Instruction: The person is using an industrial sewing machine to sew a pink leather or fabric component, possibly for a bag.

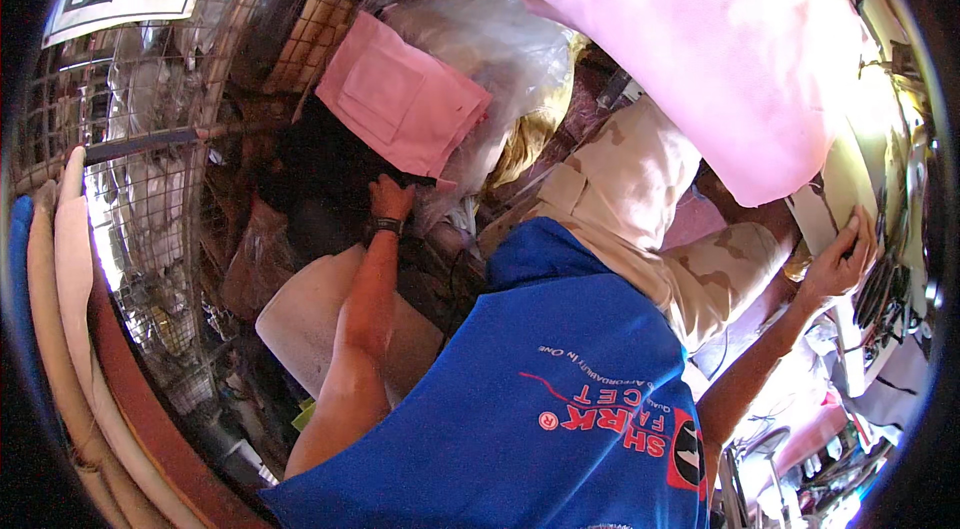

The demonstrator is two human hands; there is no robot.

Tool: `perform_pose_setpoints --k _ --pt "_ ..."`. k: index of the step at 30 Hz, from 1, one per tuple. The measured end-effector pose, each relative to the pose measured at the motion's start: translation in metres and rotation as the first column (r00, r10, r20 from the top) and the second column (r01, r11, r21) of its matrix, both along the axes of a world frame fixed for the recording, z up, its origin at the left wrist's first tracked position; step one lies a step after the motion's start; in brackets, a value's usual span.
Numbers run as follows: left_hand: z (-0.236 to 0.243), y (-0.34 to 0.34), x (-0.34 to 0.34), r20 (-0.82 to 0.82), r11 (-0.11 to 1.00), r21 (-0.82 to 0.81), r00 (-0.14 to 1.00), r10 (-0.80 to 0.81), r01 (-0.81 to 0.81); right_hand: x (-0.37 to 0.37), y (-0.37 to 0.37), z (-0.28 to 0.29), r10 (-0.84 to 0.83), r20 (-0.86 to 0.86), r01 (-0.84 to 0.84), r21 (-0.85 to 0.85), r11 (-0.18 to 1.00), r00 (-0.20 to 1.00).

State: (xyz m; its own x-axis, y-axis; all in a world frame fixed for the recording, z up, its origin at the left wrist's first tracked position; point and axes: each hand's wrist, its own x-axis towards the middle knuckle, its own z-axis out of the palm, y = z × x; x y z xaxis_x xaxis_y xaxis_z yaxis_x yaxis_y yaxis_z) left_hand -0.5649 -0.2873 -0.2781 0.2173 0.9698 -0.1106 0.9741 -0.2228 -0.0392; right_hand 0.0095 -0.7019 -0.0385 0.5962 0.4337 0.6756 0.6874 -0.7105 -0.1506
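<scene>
My left hand [391, 198], with a dark band at the wrist, reaches to the middle left. Its fingers are curled on the edge of a black cloth [335, 154]. Just above them lies a pink fabric piece [405, 89] with a square patch pocket, partly over the black cloth. Far to the right, my right hand [840, 261] is raised, its fingers bent at the lower end of a pale yellow strip [850, 174]; the grip is partly hidden. A large pale pink cloth [700, 39] spreads across the top, next to that strip.
Clear plastic wrapping [480, 39] bulges behind the pink piece. A wire mesh wall [150, 189] runs along the left, with fabric rolls [70, 329] upright before it. A beige rounded surface [310, 319] sits under my left forearm. Cables [900, 274] hang at the right.
</scene>
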Motion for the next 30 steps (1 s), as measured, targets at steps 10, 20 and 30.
perform_pose_setpoints --k 10,20,30 --pt "0.012 0.066 -0.073 0.419 0.721 -0.642 0.669 0.614 -0.26 -0.005 0.005 0.005 -0.05 0.002 0.05 -0.006 0.999 0.999" --pt "-0.092 0.011 -0.032 -0.016 0.93 -0.36 0.997 0.071 -0.072 -0.015 0.015 0.015 -0.051 0.035 0.053 -0.054 0.997 0.998" --pt "0.116 0.135 -0.091 -0.345 0.936 0.314 0.899 0.27 -0.161 -0.003 0.013 -0.001 0.002 0.002 -0.002 0.038 0.999 1.0"
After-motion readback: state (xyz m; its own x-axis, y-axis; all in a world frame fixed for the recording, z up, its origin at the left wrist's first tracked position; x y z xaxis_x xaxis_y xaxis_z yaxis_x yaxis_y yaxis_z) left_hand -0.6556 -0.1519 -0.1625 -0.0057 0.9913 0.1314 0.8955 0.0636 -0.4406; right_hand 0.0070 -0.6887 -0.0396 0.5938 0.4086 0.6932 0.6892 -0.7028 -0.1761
